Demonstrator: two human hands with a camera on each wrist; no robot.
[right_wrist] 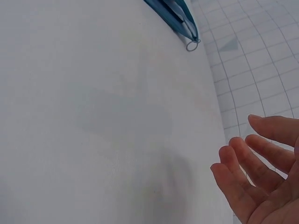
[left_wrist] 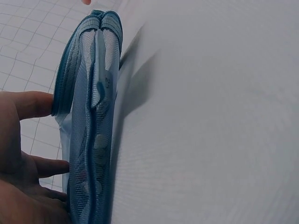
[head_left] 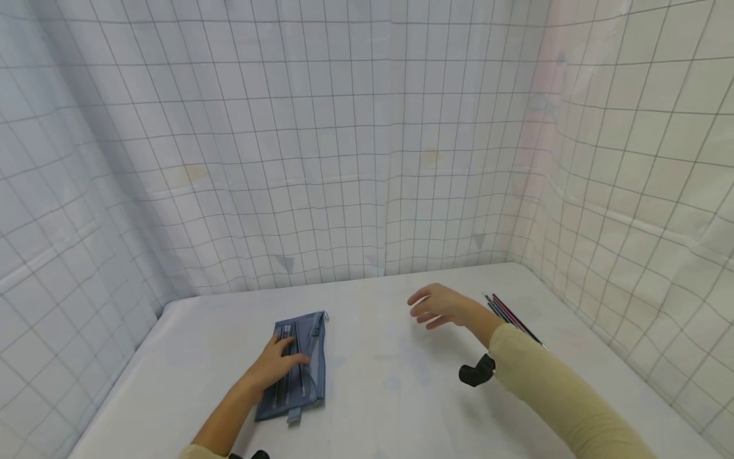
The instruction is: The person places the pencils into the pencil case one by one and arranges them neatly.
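A blue mesh zip pencil case (head_left: 312, 376) lies on the left part of the table, with several pencils (head_left: 281, 389) showing inside it. Fingers spread, my left hand (head_left: 276, 364) rests on top of the case. The left wrist view shows the zipped end of the pencil case (left_wrist: 96, 116) side-on, with the left hand's fingertips (left_wrist: 39, 103) touching its upper face. Over the middle right of the table hovers my right hand (head_left: 441, 306), its fingers relaxed and holding nothing. In the right wrist view a metal ring (right_wrist: 192, 45) hangs at the case's corner.
Several pencils (head_left: 513, 317) lie together on the right side of the table (head_left: 367, 408), partly behind the right forearm. A white grid-patterned curtain (head_left: 344, 159) encloses the back and both sides. Dark wrist cameras, such as the right one (head_left: 477, 371), sit below the forearms.
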